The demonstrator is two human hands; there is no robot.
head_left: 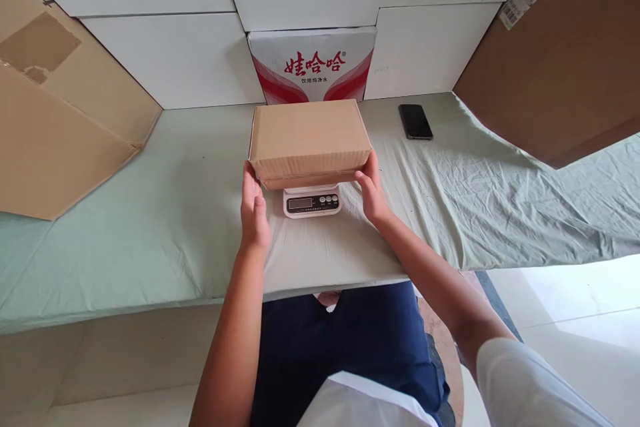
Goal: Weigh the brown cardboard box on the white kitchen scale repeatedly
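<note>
At the far left a large flattened cardboard sheet (60, 107) leans over the edge of the table (125, 233), its lower corner resting on the pale green cloth (500, 200) that covers the whole top. The cloth lies smooth on the left half and rumpled in creases toward the right. Behind the table the wall is made up of big white panels (165, 60) with thin seams between them.

Moving in, the left hand (254, 210) is held upright with its fingers straight, fingertips touching the lower left corner of a closed brown box (310, 137); it presses against the side rather than wrapping round it. The box sits at the middle of the table on a small white kitchen scale (312, 201), whose display and buttons peek out from under the box's near edge. Directly behind the box a white carton with red Chinese lettering (313, 65) stands against the wall.

The right hand (371, 190) mirrors the left, open and flat against the box's lower right corner, thumb along the front edge.

Farther right a black phone (415, 121) lies face up on the cloth, well apart from the box. At the far right a big brown cardboard box (565, 67) with a white label overhangs the table. Below the table's near edge, dark blue trousers and pale floor show.
</note>
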